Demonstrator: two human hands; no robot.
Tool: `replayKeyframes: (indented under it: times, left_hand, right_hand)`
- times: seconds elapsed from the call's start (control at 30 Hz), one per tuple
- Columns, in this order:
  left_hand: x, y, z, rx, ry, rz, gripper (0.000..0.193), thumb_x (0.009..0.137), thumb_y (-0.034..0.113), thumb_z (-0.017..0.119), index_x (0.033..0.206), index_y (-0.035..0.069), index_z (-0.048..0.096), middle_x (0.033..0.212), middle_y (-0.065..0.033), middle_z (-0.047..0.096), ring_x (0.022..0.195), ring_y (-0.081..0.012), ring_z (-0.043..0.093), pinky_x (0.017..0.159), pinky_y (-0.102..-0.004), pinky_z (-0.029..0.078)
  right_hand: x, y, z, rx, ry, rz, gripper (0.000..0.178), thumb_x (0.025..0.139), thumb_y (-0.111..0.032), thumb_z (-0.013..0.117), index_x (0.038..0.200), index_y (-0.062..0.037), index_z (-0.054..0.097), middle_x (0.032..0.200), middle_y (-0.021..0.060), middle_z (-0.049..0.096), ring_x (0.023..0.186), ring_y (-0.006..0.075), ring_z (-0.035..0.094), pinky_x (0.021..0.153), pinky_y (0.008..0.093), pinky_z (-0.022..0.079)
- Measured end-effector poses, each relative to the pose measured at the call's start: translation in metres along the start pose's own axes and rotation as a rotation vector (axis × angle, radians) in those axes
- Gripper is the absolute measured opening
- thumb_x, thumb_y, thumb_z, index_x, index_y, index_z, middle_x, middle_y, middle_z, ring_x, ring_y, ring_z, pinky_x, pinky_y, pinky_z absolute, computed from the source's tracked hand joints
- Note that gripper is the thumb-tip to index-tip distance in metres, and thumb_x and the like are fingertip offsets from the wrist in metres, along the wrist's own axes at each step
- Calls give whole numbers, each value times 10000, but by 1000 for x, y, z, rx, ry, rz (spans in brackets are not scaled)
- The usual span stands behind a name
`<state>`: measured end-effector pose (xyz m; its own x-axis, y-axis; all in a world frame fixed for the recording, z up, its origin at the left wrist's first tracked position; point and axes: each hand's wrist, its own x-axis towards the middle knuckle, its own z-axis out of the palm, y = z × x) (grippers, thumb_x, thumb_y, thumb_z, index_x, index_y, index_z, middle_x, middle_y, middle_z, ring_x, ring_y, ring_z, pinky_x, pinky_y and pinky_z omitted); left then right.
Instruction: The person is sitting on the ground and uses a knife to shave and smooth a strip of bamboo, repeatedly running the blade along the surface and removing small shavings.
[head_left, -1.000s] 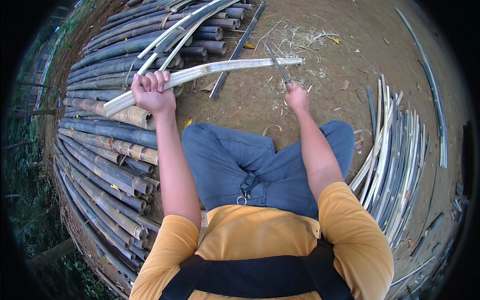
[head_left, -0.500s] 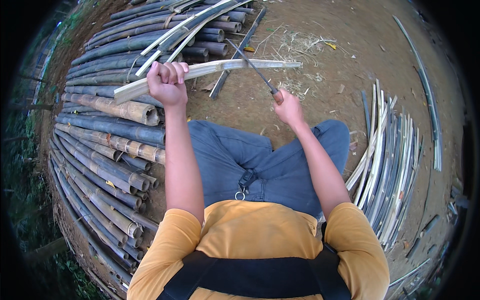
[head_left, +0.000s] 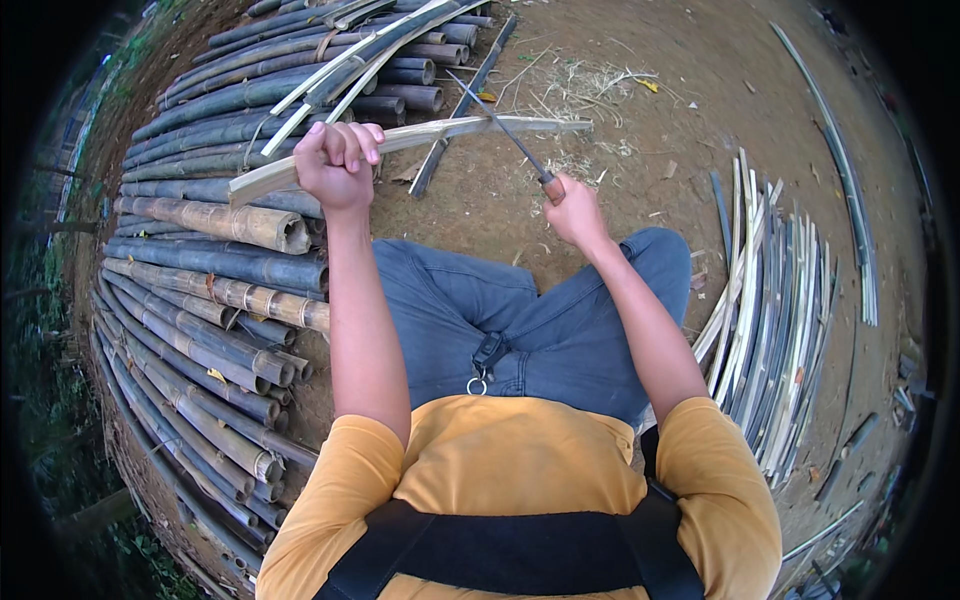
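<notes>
My left hand (head_left: pixel 340 165) is closed round a pale split bamboo strip (head_left: pixel 425 134) near its thick left end. The strip reaches out to the right above the ground in front of my knees. In my right hand (head_left: pixel 576 212) is the wooden handle of a long-bladed knife (head_left: pixel 515 141), with the fingers wrapped round it. Its dark blade slants up and to the left and crosses the strip right of its middle. Blade and strip appear to touch there.
Stacked bamboo poles (head_left: pixel 240 262) fill the left side, with split lengths (head_left: pixel 370 62) on top at the back. A bundle of split strips (head_left: pixel 765 320) lies on my right. Pale shavings (head_left: pixel 590 95) litter the dirt ahead. Long strips (head_left: pixel 845 165) lie at far right.
The view has shifted slightly, moving the background a little leftward. Both hands keep their grips, and the blade still crosses the bamboo strip at about the same place.
</notes>
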<state>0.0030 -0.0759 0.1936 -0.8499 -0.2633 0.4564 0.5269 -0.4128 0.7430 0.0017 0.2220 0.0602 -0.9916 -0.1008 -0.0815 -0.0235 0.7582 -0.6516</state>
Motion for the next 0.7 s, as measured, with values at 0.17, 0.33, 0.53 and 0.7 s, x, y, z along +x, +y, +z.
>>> replayKeyframes:
  times: [0.17, 0.33, 0.53, 0.7]
  left_hand:
    - [2, -4, 4, -16, 69, 3, 410, 936, 272, 391, 552, 165, 294, 451, -29, 314, 451, -184, 372, 660, -399, 417]
    - [1, -4, -3, -16, 96, 20, 429, 952, 266, 382, 549, 162, 281, 450, -27, 299, 436, -179, 345, 638, -396, 410]
    - [5, -7, 3, -12, 132, 44, 446, 964, 262, 374, 544, 155, 273, 449, -31, 293, 427, -182, 335, 607, -394, 411]
    - [4, -5, -2, -18, 115, 26, 436, 959, 264, 373, 548, 159, 277, 447, -32, 293, 426, -180, 333, 610, -388, 408]
  right_hand:
    - [29, 42, 15, -45, 108, 159, 174, 877, -185, 600, 1007, -71, 621, 946, 252, 695, 934, 451, 663, 806, 542, 517]
    - [4, 9, 22, -115, 63, 96, 223, 966, -261, 545, 1048, -64, 609, 917, 247, 703, 896, 457, 679, 784, 567, 523]
    - [44, 48, 36, -70, 145, 288, 206, 964, -262, 541, 1050, -89, 614, 955, 233, 706, 941, 452, 674, 799, 550, 528]
    - [33, 30, 23, -87, -24, 118, 217, 972, -261, 532, 1069, -91, 627, 1028, 232, 700, 1011, 418, 668, 855, 530, 525]
